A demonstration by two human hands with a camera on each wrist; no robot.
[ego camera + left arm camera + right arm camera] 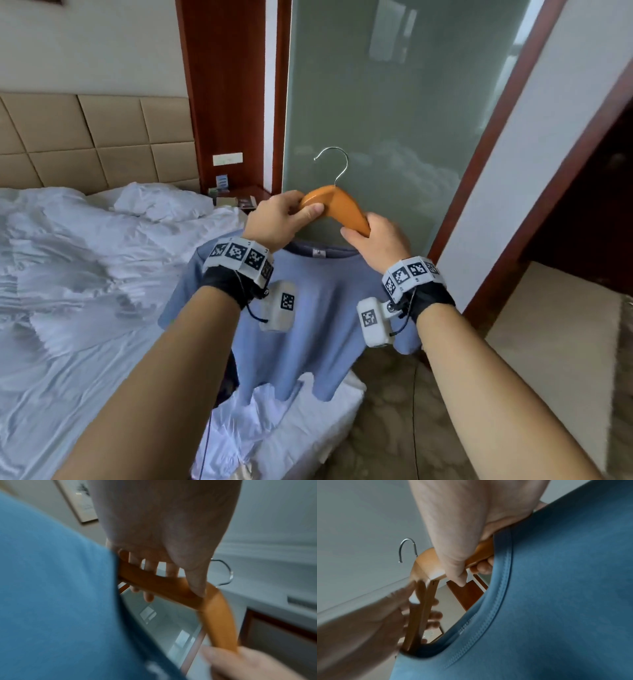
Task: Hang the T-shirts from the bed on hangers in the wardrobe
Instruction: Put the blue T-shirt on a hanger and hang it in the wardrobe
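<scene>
An orange wooden hanger (337, 205) with a metal hook (337, 162) is held up in front of me. My left hand (284, 217) grips its left arm and my right hand (375, 238) grips its right arm. A blue T-shirt (308, 329) hangs from the hanger below both hands, its collar (318, 251) just under them. In the left wrist view the fingers curl round the hanger (163, 584) beside the blue T-shirt (51, 595). The right wrist view shows the hanger (426, 566) entering the T-shirt's collar (498, 595).
The bed (85, 274) with crumpled white bedding lies to the left, with white cloth (274, 435) at its corner below the shirt. A frosted glass panel (394, 102) stands straight ahead. A dark doorway (589, 205) opens at the right. Patterned floor (428, 428) runs beside the bed.
</scene>
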